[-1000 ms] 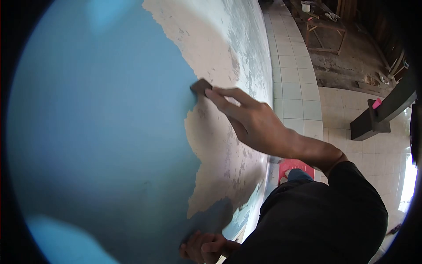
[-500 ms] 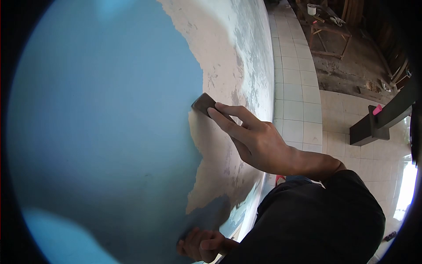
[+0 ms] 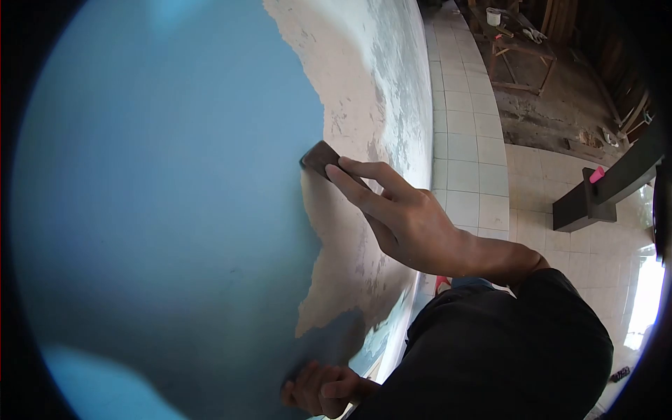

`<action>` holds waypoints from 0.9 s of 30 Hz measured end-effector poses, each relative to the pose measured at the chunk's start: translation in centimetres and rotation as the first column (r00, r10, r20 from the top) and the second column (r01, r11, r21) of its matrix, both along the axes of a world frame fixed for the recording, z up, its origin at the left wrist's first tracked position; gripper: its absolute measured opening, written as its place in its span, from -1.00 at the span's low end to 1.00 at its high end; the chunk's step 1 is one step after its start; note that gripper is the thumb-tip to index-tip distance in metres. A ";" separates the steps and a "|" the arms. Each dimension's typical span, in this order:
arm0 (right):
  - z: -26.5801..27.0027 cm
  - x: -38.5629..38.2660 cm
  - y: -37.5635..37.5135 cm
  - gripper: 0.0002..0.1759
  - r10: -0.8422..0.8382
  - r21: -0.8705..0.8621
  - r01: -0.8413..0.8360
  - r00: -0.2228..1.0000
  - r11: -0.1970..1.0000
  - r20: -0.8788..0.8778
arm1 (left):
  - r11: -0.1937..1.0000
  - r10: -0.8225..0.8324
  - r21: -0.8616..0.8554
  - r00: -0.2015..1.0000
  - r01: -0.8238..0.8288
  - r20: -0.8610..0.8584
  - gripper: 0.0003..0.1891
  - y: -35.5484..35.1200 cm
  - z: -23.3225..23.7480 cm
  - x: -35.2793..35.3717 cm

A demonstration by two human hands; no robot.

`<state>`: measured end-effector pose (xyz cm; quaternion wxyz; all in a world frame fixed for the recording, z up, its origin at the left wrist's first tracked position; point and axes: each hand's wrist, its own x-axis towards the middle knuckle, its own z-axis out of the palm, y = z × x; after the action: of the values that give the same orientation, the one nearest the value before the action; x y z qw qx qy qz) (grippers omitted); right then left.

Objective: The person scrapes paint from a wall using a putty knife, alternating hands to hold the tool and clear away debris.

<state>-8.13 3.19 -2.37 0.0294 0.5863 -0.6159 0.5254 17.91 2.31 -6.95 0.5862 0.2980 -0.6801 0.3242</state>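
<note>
My right hand [image 3: 420, 224] holds a flat dark brown tool [image 3: 323, 159], its first fingers stretched along it and the thumb beneath. The tool's end rests at the jagged border between the smooth blue surface [image 3: 189, 175] and a beige, patchy area [image 3: 343, 231] of the wall. Low in the view, my left hand [image 3: 323, 388] is curled near the blue surface. Its fingers close round something dark, mostly hidden, that I cannot make out. A dark shadow lies on the wall just above this hand.
Pale floor tiles [image 3: 462, 147] run along the wall's base. At the upper right, a wooden table [image 3: 518, 43] bears a white container [image 3: 493, 16] and other items. A dark post base [image 3: 577, 203] with a pink object [image 3: 596, 174] stands at the right.
My right hand and the brown tool have shifted slightly left and up along the border. The left hand looks nearly unchanged. The background has moved slightly left in the view.
</note>
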 end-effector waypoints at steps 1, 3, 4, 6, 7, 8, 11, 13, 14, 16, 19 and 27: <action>-0.1 0.4 0.4 -0.27 0.019 -0.015 -0.019 1.000 1.000 -0.025 | 1.000 -0.005 0.001 1.000 0.005 -0.003 -0.42 0.0 0.0 0.0; -0.3 1.0 1.2 -0.27 0.051 -0.054 -0.056 0.995 0.997 -0.087 | 1.000 0.005 0.004 1.000 -0.005 -0.014 -0.43 -0.1 -0.1 -0.4; 0.0 0.7 1.0 -0.27 0.040 -0.047 -0.043 0.997 0.998 -0.067 | 1.000 0.019 0.016 1.000 -0.019 -0.012 -0.43 0.0 0.0 -0.4; 0.6 0.1 0.6 -0.27 0.021 -0.014 -0.021 1.000 1.000 -0.008 | 0.999 0.027 0.032 1.000 -0.027 -0.005 -0.43 0.3 0.0 -0.2; 0.2 0.1 0.2 -0.26 0.003 -0.033 -0.004 1.000 0.999 -0.021 | 0.999 0.021 0.029 1.000 -0.020 -0.010 -0.43 0.3 0.1 -0.3; 0.1 0.4 0.6 -0.26 0.025 -0.021 -0.025 1.000 0.999 -0.018 | 1.000 0.015 0.021 1.000 -0.014 -0.018 -0.44 0.2 0.2 -0.4; 0.9 0.5 1.1 -0.26 0.053 -0.009 -0.054 0.998 0.999 -0.027 | 0.999 0.026 0.039 1.000 -0.025 -0.014 -0.44 0.4 0.2 -0.4; 1.2 0.3 0.9 -0.26 0.031 0.017 -0.031 1.000 0.999 -0.007 | 1.000 0.002 0.022 1.000 -0.001 -0.028 -0.43 0.2 0.0 -0.2; 1.0 0.4 0.9 -0.26 0.023 0.009 -0.023 1.000 1.000 -0.015 | 1.000 -0.009 0.016 0.999 0.009 -0.035 -0.43 0.2 -0.1 -0.1; 0.7 0.6 0.7 -0.26 0.006 -0.013 -0.006 0.999 1.000 -0.031 | 1.000 0.000 0.023 1.000 0.001 -0.024 -0.43 0.4 -0.1 -0.1; 0.5 0.9 1.1 -0.25 0.048 -0.017 -0.049 0.997 0.999 -0.067 | 0.999 0.019 0.027 0.999 -0.018 -0.026 -0.42 0.2 0.1 -0.5; 0.5 0.6 1.0 -0.25 0.034 0.000 -0.034 0.994 0.999 -0.108 | 0.999 0.022 0.037 1.000 -0.021 -0.020 -0.42 0.4 0.2 -0.3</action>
<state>-7.48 4.16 -1.91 0.0540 0.6243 -0.6028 0.4939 17.64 2.68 -6.70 0.5839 0.3191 -0.6768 0.3150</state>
